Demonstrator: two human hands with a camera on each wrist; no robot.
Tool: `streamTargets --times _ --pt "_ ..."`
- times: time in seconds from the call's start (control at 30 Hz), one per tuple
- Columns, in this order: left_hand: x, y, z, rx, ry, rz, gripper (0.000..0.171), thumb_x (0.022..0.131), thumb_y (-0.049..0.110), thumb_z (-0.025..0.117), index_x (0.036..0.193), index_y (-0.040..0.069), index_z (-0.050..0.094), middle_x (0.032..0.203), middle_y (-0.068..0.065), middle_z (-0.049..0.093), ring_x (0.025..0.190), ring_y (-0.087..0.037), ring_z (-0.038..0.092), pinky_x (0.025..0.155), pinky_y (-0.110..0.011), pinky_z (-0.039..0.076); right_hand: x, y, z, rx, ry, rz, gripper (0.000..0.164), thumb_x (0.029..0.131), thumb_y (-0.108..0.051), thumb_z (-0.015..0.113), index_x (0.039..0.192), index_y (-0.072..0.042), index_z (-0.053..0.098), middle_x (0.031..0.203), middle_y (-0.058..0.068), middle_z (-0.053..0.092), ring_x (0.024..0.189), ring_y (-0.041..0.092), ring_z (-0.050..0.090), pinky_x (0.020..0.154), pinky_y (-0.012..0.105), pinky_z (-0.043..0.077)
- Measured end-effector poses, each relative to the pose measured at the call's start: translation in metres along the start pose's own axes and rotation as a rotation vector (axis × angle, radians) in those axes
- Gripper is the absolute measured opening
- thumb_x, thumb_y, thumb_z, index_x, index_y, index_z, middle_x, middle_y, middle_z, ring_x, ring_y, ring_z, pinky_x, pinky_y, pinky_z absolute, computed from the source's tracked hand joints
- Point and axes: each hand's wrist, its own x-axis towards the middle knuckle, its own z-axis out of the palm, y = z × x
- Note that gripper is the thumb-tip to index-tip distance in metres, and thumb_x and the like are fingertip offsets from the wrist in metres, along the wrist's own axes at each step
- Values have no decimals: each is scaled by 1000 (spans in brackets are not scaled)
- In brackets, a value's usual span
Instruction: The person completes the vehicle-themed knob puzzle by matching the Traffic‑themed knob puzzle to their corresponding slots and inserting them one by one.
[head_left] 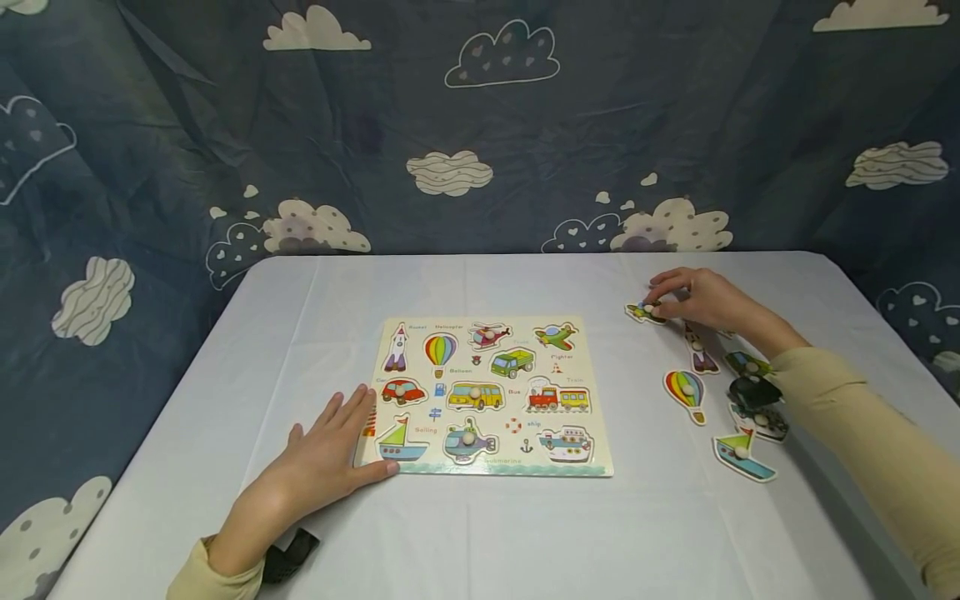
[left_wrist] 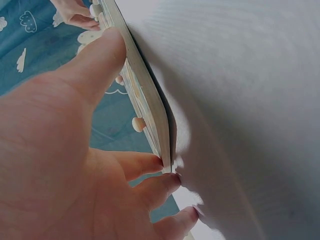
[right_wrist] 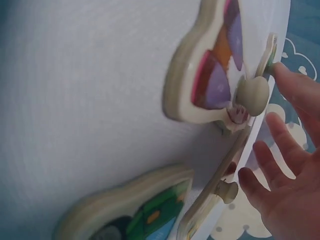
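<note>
Fingers (head_left: 360, 421) spread and holding nothing, left grip (head_left: 307, 475) touches the left edge of the puzzle board (head_left: 525, 470), on the white counter (head_left: 465, 542). Board: cream, teal wave strip along near edge, bright vehicle pictures, several knobbed. To its right, loose sailboat piece (head_left: 741, 458) and balloon piece (head_left: 685, 392). Farther, right grip (head_left: 701, 300), thumb and finger close together, pinches a greenish piece (head_left: 637, 312). Dark cloud-print curtain (head_left: 465, 225) behind.

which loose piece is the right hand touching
The green piece farthest back on the table. The right hand has its fingers there, while the balloon piece and sailboat piece lie untouched nearer the front.
</note>
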Motion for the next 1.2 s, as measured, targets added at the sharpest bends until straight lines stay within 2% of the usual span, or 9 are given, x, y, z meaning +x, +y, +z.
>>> streamTargets --times 0.33,0.7,1.0,1.2 --pt "-1 0 0 -6 2 -1 105 82 69 63 157 8 22 162 -12 20 146 -42 16 98 -80 15 0 0 7 -29 7 20 23 89 -9 73 110 -2 74 137 23 48 130 46 37 103 67 29" --pt "0 -1 1 -2 4 2 106 82 71 62 157 8 21 162 -12 19 146 -42 15 98 -80 15 -5 -2 3 -12 15 30 27 89 -16 74 112 -1 73 138 23 46 130 46 35 103 67 30" --pt "0 0 1 -4 -1 -1 106 82 71 62 157 8 21 162 -12 19 146 -42 15 98 -80 15 -14 -20 3 -25 9 -44 23 86 -19 78 106 -7 76 136 17 51 130 42 38 100 64 35" --pt "-1 0 0 0 5 6 106 82 70 62 157 8 22 162 -12 20 146 -42 16 97 -81 15 -25 -40 6 -36 2 -136 18 83 -17 81 101 -13 78 132 14 55 126 39 42 101 63 34"
